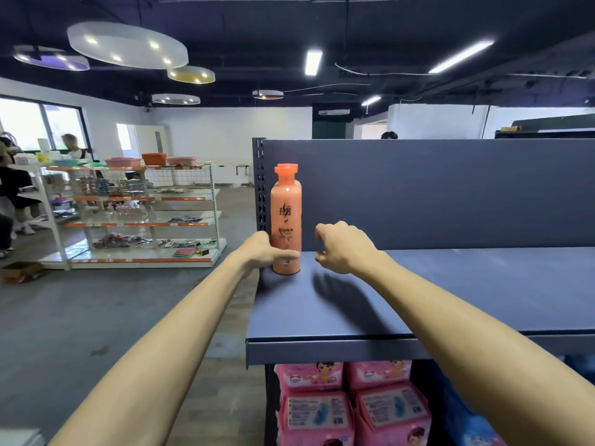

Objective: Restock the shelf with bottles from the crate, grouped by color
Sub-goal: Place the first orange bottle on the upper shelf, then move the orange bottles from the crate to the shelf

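One bottle (286,207): left hand (266,253) grips; right hand (346,249) empty, half-curled.

The orange bottle (286,204), capped in orange, stands upright on the dark blue shelf (450,284). The left hand (264,252) grips it near the base, thumb across the front. Its body and dark lettering rise above the grip.
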